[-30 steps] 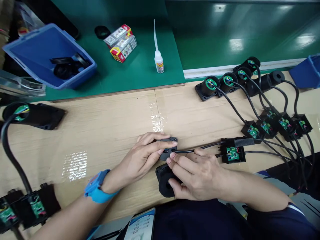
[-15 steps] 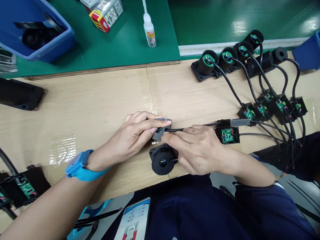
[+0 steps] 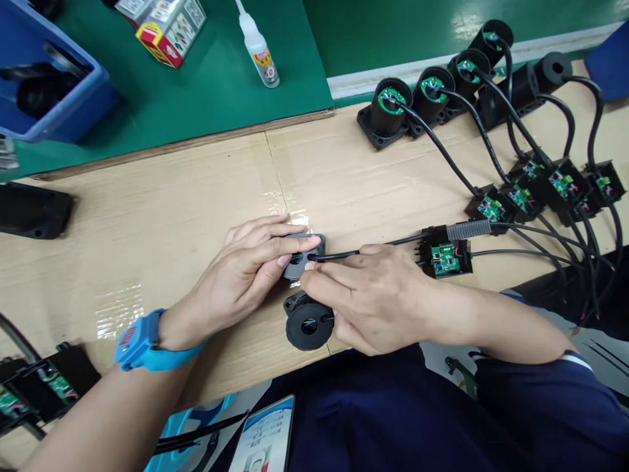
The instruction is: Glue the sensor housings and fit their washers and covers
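My left hand grips a dark grey plate with a hole in it, fingers over its top and thumb at its near edge. A black cable runs from the plate to the right. My right hand pinches this cable close to the plate, its other fingers curled. Just below the plate lies a round black part with coloured wires in its centre hole. The cable passes toward a small open black box with a green circuit board, beside a ribbed grey piece.
Several black cylindrical housings stand at the back right, cabled to boxes with circuit boards. On the green mat are a white bottle, a carton and a blue bin. More black parts lie left.
The view has shifted and tilted slightly. Both hands keep nearly the same hold on the plate and cable, with no clear change between them.
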Demonstrator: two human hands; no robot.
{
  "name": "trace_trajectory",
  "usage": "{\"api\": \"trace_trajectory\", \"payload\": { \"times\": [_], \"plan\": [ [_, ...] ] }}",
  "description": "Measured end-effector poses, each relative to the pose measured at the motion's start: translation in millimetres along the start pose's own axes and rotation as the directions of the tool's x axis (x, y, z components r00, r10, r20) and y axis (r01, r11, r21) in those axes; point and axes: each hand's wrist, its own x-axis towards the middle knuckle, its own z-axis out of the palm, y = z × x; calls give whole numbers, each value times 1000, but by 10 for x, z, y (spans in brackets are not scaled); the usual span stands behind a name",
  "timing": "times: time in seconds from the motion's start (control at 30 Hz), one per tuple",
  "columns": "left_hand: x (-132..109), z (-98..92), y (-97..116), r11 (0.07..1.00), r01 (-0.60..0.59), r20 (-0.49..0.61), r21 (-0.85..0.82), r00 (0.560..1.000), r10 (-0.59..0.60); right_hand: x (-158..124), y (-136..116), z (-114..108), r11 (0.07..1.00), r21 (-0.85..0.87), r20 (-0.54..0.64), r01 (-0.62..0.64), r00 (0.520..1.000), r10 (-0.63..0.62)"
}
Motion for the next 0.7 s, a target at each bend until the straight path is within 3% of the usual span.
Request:
{"api": "trace_trajectory", "payload": {
  "times": [0.13, 0.4, 0.53, 0.7],
  "plan": [
    [-17, 29, 10, 1000, 18, -18, -23, 1000, -18, -41, -76, 37, 998, -65, 11, 25, 1000, -25],
    [-41, 33, 6, 993, 58, -7, -100, 998, -59, -133, -124, 169, 986, -163, -123, 27, 991, -47],
    [-3, 26, 69, 965, 143, 45, -220, 990, -136, -104, -91, 134, 987, -150, -112, 52, 991, -69],
    [83, 33, 134, 943, 251, 115, -218, 966, -231, -97, -89, 145, 985, -161, -120, 56, 990, -75]
  ]
}}
